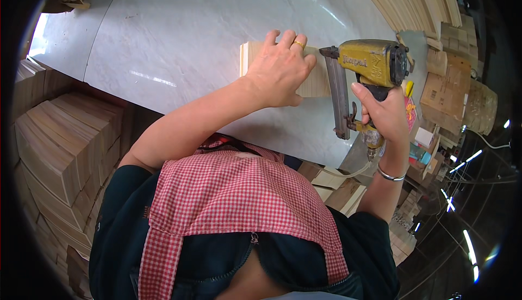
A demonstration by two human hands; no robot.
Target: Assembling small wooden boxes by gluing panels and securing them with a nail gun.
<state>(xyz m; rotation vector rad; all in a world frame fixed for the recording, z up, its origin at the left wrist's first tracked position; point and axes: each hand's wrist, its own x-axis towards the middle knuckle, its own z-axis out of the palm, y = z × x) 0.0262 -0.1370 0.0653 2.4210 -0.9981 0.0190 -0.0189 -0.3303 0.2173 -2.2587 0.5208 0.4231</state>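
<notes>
Hands (pixel 280 69) over grey tabletop (pixel 179 39), seemingly dim room (pixel 462 202)

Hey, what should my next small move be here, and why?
I'd probably shift your left hand slightly left along the wooden piece: the yellow nail gun in your right hand has its nose by the wood's right end, close to your left index finger.
</notes>
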